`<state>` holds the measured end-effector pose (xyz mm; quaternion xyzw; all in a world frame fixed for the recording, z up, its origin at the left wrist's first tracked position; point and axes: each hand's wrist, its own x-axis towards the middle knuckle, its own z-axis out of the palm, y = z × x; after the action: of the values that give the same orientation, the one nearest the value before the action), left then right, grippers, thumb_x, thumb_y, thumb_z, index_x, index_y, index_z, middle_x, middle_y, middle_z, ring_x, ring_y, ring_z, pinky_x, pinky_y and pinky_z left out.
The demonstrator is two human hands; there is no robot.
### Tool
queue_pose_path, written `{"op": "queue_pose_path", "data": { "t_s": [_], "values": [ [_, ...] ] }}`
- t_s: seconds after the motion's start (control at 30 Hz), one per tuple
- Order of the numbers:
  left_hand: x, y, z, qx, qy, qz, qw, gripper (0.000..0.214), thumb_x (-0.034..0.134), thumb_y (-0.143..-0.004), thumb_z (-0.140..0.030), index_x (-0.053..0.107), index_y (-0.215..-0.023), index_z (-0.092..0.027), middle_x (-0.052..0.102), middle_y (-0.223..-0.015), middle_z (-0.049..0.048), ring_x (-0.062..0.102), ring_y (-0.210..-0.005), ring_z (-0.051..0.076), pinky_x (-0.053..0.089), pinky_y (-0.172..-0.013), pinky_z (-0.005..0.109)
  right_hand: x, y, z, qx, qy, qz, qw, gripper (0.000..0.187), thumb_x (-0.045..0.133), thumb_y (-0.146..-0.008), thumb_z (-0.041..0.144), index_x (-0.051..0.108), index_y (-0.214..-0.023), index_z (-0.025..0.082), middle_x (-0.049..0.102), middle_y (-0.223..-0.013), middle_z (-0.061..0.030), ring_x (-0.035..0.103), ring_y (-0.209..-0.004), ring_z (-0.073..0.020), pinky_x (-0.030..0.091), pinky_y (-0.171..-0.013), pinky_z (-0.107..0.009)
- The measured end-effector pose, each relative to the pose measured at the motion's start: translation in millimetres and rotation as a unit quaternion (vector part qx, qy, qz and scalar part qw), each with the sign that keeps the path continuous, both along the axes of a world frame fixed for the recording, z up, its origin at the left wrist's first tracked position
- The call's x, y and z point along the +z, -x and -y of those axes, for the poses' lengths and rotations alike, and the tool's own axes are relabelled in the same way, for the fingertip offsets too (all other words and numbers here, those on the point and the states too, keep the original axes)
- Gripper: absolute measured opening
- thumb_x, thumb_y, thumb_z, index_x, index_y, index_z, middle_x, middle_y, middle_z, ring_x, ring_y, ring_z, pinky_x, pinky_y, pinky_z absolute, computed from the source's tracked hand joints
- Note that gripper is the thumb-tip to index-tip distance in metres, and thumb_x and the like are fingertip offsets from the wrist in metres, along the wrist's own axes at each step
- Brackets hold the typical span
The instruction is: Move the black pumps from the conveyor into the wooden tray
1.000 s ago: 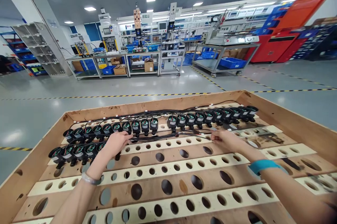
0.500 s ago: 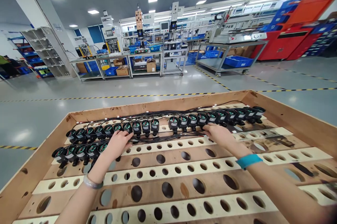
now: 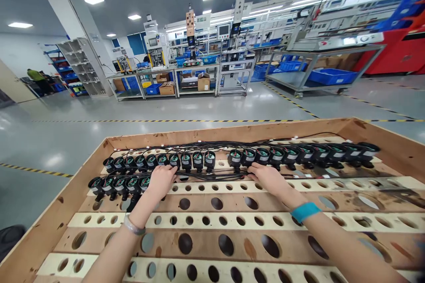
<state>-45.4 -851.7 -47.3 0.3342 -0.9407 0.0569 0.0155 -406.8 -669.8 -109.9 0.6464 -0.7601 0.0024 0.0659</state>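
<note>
Both hands closer together now: left hand (image 3: 161,180), right hand (image 3: 266,176) curled, fingers pinching black cable (image 3: 212,176).

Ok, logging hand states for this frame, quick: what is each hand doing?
Left hand: fingers curled at the black cables; grip cannot be told.
Right hand: on the cables beside a small fan; grip cannot be told.

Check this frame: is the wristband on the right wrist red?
No. The wristband on the right wrist is teal blue, while the right hand rests by the fans in the wooden tray.
</note>
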Motion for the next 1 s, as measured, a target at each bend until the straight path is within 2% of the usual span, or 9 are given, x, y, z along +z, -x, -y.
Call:
{"op": "queue_pose_path", "data": {
  "t_s": [0.13, 0.23, 0.33, 0.43, 0.57, 0.67, 0.77, 0.87, 1.0],
  "values": [
    [-6.1, 0, -1, 0.068, 0.006, -0.042, 0.997, 0.024, 0.054, -0.097, -0.025, 0.072, -0.112, -0.021, 0.073, -0.099, 0.0099, 0.07, -0.091, 0.026, 0.054, -0.082, 0.038, -9.8, -9, -2, -0.033, 0.02, -0.013, 0.999, 0.02, 0.046, -0.098, 0.02, 0.066, -0.097, 0.018, 0.065, -0.095, -0.0083, 0.068, -0.077, -0.0207, 0.043, -0.059, -0.027],
    [-10.9, 1, -3, 0.05, -0.004, -0.072, 0.996, 0.023, 0.063, -0.093, -0.029, 0.073, -0.112, -0.02, 0.074, -0.1, 0.0094, 0.069, -0.096, 0.026, 0.051, -0.096, 0.043, -12.2, -19, 1, -0.028, 0.035, -0.019, 0.999, 0.015, 0.049, -0.097, 0.022, 0.061, -0.104, 0.017, 0.063, -0.1, -0.0094, 0.068, -0.076, -0.022, 0.044, -0.058, -0.029],
    [-7.2, -9, -3, 0.022, -0.009, -0.119, 0.993, 0.031, 0.066, -0.093, -0.034, 0.069, -0.121, -0.021, 0.072, -0.111, 0.0099, 0.067, -0.107, 0.027, 0.043, -0.11, 0.049, -10.3, -26, 8, 0.017, 0.034, -0.019, 0.999, 0.012, 0.046, -0.097, 0.021, 0.058, -0.095, 0.02, 0.062, -0.096, -0.0074, 0.066, -0.074, -0.0208, 0.044, -0.059, -0.029],
    [5.5, -36, 2, 0.026, -0.003, -0.174, 0.984, 0.03, 0.061, -0.096, -0.032, 0.068, -0.124, -0.022, 0.071, -0.118, 0.0102, 0.065, -0.112, 0.026, 0.041, -0.113, 0.049, -9.2, -30, 14, 0.046, 0.031, -0.014, 0.998, 0.015, 0.044, -0.095, 0.02, 0.055, -0.085, 0.021, 0.061, -0.089, -0.0067, 0.065, -0.069, -0.0206, 0.043, -0.056, -0.03],
    [23.7, -97, 19, 0.077, 0.021, -0.237, 0.968, 0.031, 0.052, -0.099, -0.024, 0.068, -0.125, -0.02, 0.071, -0.12, 0.0104, 0.065, -0.113, 0.025, 0.048, -0.107, 0.044, -14.5, -42, 28, 0.066, 0.064, 0.044, 0.995, 0.021, 0.041, -0.095, 0.027, 0.054, -0.08, 0.022, 0.059, -0.086, -0.0067, 0.063, -0.063, -0.0199, 0.044, -0.054, -0.031],
    [28.5, -145, 33, 0.129, 0.035, -0.265, 0.955, 0.032, 0.05, -0.097, -0.017, 0.067, -0.124, -0.017, 0.07, -0.12, 0.011, 0.067, -0.11, 0.026, 0.055, -0.099, 0.042, -17.7, -71, 50, 0.131, 0.103, 0.116, 0.979, 0.026, 0.038, -0.098, 0.038, 0.057, -0.089, 0.023, 0.06, -0.092, -0.0067, 0.064, -0.065, -0.0195, 0.048, -0.057, -0.032],
    [23.2, -177, 43, 0.158, 0.035, -0.277, 0.947, 0.033, 0.052, -0.093, -0.012, 0.068, -0.121, -0.018, 0.072, -0.118, 0.0092, 0.069, -0.107, 0.025, 0.056, -0.098, 0.042, -14.4, -115, 78, 0.187, 0.129, 0.136, 0.964, 0.033, 0.034, -0.101, 0.047, 0.057, -0.102, 0.023, 0.06, -0.098, -0.0065, 0.064, -0.065, -0.0197, 0.049, -0.054, -0.033],
    [10.3, -189, 45, 0.159, 0.031, -0.285, 0.945, 0.033, 0.053, -0.092, -0.01, 0.069, -0.12, -0.019, 0.072, -0.12, 0.0077, 0.068, -0.11, 0.023, 0.055, -0.101, 0.039, -8.9, -156, 105, 0.216, 0.142, 0.154, 0.954, 0.038, 0.031, -0.102, 0.05, 0.056, -0.109, 0.022, 0.062, -0.103, -0.0066, 0.065, -0.063, -0.0188, 0.049, -0.05, -0.033],
    [-10.2, -191, 40, 0.16, 0.031, -0.285, 0.944, 0.033, 0.047, -0.099, -0.02, 0.067, -0.125, -0.018, 0.066, -0.132, 0.0107, 0.062, -0.122, 0.026, 0.051, -0.107, 0.045, -10.5, -186, 135, 0.249, 0.182, 0.178, 0.935, 0.042, 0.026, -0.105, 0.044, 0.06, -0.108, 0.02, 0.064, -0.101, -0.0077, 0.069, -0.075, -0.0201, 0.056, -0.06, -0.033]
  ]
}}
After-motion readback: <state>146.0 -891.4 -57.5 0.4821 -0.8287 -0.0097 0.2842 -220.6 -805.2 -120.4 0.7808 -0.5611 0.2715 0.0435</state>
